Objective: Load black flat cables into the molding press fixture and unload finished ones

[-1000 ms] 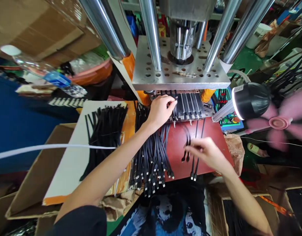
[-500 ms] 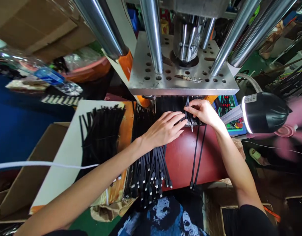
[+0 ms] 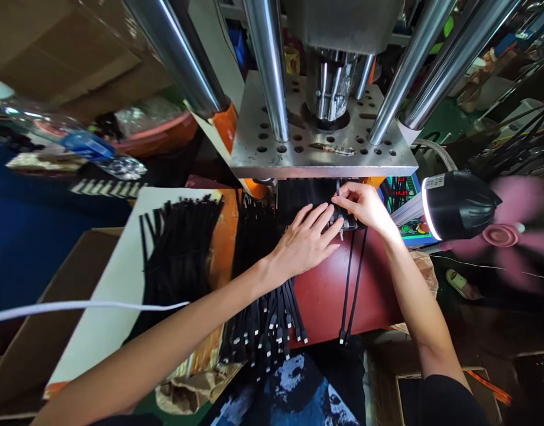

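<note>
My right hand (image 3: pixel 363 204) pinches a thin black cable (image 3: pixel 338 188) at the front of the press, just under its steel plate. Beside it my left hand (image 3: pixel 305 239) lies with fingers spread, its fingertips at the metal fixture (image 3: pixel 343 221); they partly hide it. Two black cables (image 3: pixel 349 284) hang from the fixture across the red table (image 3: pixel 320 296), their plug ends toward me. A thick bundle of black cables with pale metal plugs (image 3: pixel 272 325) lies below my left forearm.
Above my hands stands the press plate (image 3: pixel 325 168) with steel columns (image 3: pixel 267 71). More black cables (image 3: pixel 178 248) lie on a white board (image 3: pixel 94 331) at left. At right are a lit lamp (image 3: pixel 458 204), a control panel (image 3: pixel 411 228) and a spinning pink fan (image 3: pixel 502 235).
The view has shifted slightly. My left hand's fingers have spread a little more at the fixture, while my right hand keeps its pinch in nearly the same place.
</note>
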Demonstrator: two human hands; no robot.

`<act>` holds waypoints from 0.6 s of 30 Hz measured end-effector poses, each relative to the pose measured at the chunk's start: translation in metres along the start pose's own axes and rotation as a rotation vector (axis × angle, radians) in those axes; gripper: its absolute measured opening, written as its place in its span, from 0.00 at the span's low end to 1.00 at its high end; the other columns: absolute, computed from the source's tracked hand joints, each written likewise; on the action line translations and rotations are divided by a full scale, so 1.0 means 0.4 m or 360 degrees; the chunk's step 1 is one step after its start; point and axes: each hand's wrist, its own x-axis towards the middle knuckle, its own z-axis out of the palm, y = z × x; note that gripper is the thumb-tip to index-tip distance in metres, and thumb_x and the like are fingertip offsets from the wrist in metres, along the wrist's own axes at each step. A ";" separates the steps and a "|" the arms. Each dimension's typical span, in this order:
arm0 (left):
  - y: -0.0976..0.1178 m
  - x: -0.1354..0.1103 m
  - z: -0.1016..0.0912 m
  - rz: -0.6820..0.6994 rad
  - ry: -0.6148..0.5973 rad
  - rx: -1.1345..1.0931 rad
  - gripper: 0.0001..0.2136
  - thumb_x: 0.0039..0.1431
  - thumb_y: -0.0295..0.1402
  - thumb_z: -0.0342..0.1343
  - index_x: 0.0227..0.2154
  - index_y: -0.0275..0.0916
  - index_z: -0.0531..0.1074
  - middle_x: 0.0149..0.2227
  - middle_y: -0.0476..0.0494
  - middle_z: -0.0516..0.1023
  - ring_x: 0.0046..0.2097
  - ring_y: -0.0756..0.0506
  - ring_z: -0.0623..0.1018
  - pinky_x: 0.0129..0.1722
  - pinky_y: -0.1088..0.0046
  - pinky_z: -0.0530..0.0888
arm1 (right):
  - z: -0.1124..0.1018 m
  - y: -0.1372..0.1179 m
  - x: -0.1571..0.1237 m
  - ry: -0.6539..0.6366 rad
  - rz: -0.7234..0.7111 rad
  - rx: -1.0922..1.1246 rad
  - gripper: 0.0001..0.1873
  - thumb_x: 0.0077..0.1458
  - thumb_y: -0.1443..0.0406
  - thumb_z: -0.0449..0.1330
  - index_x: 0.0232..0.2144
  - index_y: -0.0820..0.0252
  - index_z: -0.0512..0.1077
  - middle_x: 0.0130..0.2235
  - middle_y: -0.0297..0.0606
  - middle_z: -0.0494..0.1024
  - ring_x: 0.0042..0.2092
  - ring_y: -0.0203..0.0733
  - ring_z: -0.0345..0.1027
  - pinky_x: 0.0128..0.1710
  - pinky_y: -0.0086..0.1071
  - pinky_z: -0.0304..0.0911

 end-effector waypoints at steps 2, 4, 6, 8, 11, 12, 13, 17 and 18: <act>0.019 0.000 0.005 -0.0092 0.0013 -0.0027 0.24 0.74 0.39 0.55 0.67 0.36 0.71 0.72 0.25 0.68 0.73 0.30 0.68 0.74 0.43 0.64 | 0.003 -0.007 -0.002 0.0070 -0.0032 -0.0127 0.19 0.64 0.50 0.66 0.35 0.61 0.79 0.30 0.34 0.79 0.27 0.36 0.66 0.29 0.30 0.63; 0.036 0.000 0.006 -0.0174 0.0010 -0.0041 0.24 0.74 0.38 0.55 0.68 0.36 0.71 0.73 0.25 0.67 0.74 0.30 0.67 0.75 0.43 0.63 | 0.004 -0.017 -0.021 0.0234 -0.0093 -0.0300 0.16 0.67 0.54 0.65 0.44 0.62 0.81 0.36 0.38 0.82 0.32 0.38 0.70 0.35 0.32 0.67; 0.051 0.000 0.004 -0.0229 -0.0010 -0.0037 0.25 0.74 0.38 0.54 0.69 0.34 0.70 0.74 0.25 0.65 0.75 0.30 0.65 0.75 0.43 0.62 | 0.002 -0.028 -0.057 0.0282 -0.0200 -0.0532 0.16 0.70 0.60 0.61 0.53 0.61 0.80 0.45 0.44 0.81 0.39 0.42 0.73 0.42 0.35 0.71; 0.066 -0.002 -0.001 -0.0266 -0.0039 -0.0035 0.26 0.74 0.38 0.55 0.70 0.33 0.69 0.75 0.24 0.63 0.76 0.29 0.63 0.75 0.42 0.61 | -0.001 -0.037 -0.099 0.0168 -0.0298 -0.0814 0.18 0.71 0.67 0.55 0.55 0.59 0.82 0.48 0.47 0.78 0.44 0.45 0.73 0.47 0.38 0.71; 0.084 -0.005 -0.010 -0.0312 -0.0082 -0.0031 0.29 0.72 0.41 0.57 0.70 0.33 0.67 0.76 0.24 0.59 0.77 0.29 0.60 0.76 0.41 0.60 | 0.001 -0.044 -0.140 0.0010 -0.0292 -0.1205 0.24 0.70 0.71 0.51 0.56 0.57 0.83 0.46 0.48 0.76 0.43 0.47 0.71 0.47 0.39 0.71; 0.087 -0.004 -0.013 -0.0319 -0.0098 -0.0032 0.29 0.72 0.42 0.57 0.70 0.32 0.67 0.76 0.23 0.59 0.77 0.28 0.60 0.75 0.41 0.60 | 0.003 -0.044 -0.142 0.0001 -0.0265 -0.1304 0.24 0.71 0.71 0.51 0.58 0.56 0.83 0.45 0.48 0.76 0.43 0.48 0.71 0.46 0.39 0.70; 0.087 0.000 -0.016 -0.0325 -0.0112 -0.0037 0.30 0.72 0.44 0.57 0.70 0.31 0.67 0.76 0.23 0.59 0.77 0.28 0.60 0.75 0.41 0.61 | 0.006 -0.045 -0.136 -0.0004 -0.0240 -0.1383 0.25 0.72 0.71 0.50 0.60 0.55 0.81 0.44 0.48 0.76 0.43 0.48 0.71 0.45 0.39 0.70; 0.046 0.045 -0.022 -0.0384 -0.0104 -0.0102 0.28 0.76 0.43 0.49 0.69 0.29 0.67 0.74 0.23 0.64 0.76 0.30 0.63 0.75 0.43 0.60 | 0.016 -0.043 -0.057 0.0018 -0.0125 -0.1550 0.26 0.73 0.69 0.50 0.65 0.53 0.77 0.46 0.50 0.77 0.44 0.49 0.74 0.43 0.38 0.68; 0.027 0.062 -0.022 -0.0399 -0.0091 -0.0112 0.28 0.76 0.41 0.46 0.70 0.28 0.66 0.74 0.23 0.65 0.76 0.30 0.64 0.75 0.43 0.60 | 0.018 -0.042 -0.031 0.0022 -0.0091 -0.1570 0.26 0.73 0.69 0.51 0.66 0.53 0.77 0.48 0.51 0.78 0.45 0.50 0.74 0.43 0.38 0.68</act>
